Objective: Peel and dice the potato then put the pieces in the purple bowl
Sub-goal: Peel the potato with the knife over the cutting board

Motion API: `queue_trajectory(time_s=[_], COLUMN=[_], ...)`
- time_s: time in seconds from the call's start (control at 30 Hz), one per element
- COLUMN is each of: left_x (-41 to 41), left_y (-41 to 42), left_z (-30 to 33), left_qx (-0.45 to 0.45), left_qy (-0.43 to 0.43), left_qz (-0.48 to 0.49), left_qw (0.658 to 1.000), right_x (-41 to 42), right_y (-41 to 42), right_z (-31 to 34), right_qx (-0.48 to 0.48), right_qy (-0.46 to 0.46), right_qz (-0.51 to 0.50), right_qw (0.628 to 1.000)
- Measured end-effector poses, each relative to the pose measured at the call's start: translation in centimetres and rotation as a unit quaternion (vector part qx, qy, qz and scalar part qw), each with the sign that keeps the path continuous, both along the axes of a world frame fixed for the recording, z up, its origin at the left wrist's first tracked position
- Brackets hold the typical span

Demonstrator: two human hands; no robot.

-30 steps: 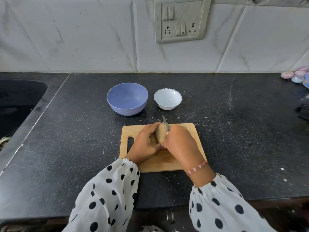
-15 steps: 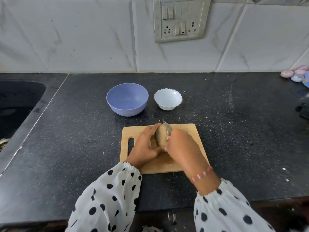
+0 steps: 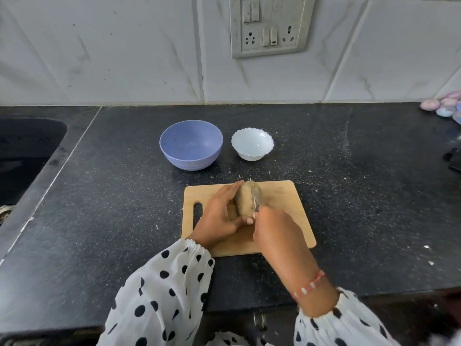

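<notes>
No readable text, label, brand or number anywhere, switch plate on the wall unmarked

Both arms wear loose white sleeves scattered with black polka dots, each gathered into an elastic cuff at the wrist. The right wrist carries 1 thin bracelet of red and white beads.

Brown unpeeled potato held above the board; purple bowl stands empty behind.
</notes>
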State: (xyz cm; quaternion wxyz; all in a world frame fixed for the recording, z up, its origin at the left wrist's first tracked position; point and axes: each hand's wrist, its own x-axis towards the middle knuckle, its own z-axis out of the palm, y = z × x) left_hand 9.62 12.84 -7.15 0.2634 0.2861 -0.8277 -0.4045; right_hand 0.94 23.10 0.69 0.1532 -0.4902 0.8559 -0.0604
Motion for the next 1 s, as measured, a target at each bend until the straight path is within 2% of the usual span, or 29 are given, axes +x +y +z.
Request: queue_trajectory(time_s=[0.2, 0.37, 0.5, 0.6, 0.7, 0.77, 0.87, 1.0], left_x=[-0.2, -0.1, 0.0, 0.0, -0.5, -0.6, -0.5, -0.7], left_y=[0.0, -0.2, -0.4, -0.6, -0.7, -0.8, -0.6, -0.1], left_z=[0.1, 0.0, 0.2, 0.0, -0.1, -0.2, -0.3, -0.3], left_qx=[0.004, -0.017, 0.021, 0.042, 0.032, 0.026, 0.022, -0.001], left_qy=[0.002, -0.008, 0.017, 0.019, -0.002, 0.0, -0.005, -0.035], left_qz=[0.002, -0.016, -0.016, -0.034, -0.056, -0.048, -0.034, -0.042], left_qw=[1.0, 1.0, 1.0, 0.998, 0.998, 0.999, 0.999, 0.999], right_x=[-0.9, 0.2, 0.1, 0.2, -0.7, -1.3, -1.2, -0.2], right_y=[-1.2, 1.4, 1.2, 1.1, 0.8, 0.5, 0.1, 0.9], right_z=[-0.2, -1.9, -2.3, -2.4, -1.9, -1.4, -0.9, -1.1], right_qx=[-0.012, -0.073, -0.08, -0.086, -0.079, -0.06, -0.044, -0.036], right_qy=[-0.014, 0.017, 0.016, -0.035, -0.126, -0.154, -0.144, -0.087], right_qz=[-0.023, -0.005, -0.012, -0.038, -0.078, -0.08, -0.065, -0.065], right_qw=[1.0, 0.997, 0.997, 0.995, 0.986, 0.983, 0.987, 0.993])
